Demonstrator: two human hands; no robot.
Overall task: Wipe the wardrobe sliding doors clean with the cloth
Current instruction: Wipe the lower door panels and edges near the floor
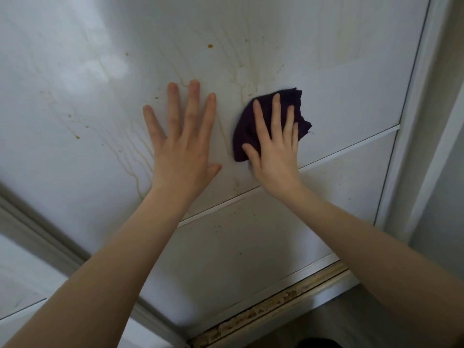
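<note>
The right hand point(275, 146) presses a dark purple cloth point(251, 121) flat against the white wardrobe door point(339, 84), fingers straight and spread. The left hand point(183, 146) rests beside it, palm flat on the door, fingers extended, holding nothing. Yellowish drip stains point(135, 156) streak the panel.

Presses dark cloth point(243, 136) to stained door point(339, 84) with right hand point(276, 156) — fingers straight. Lays left hand point(183, 156) flat beside it.
</note>
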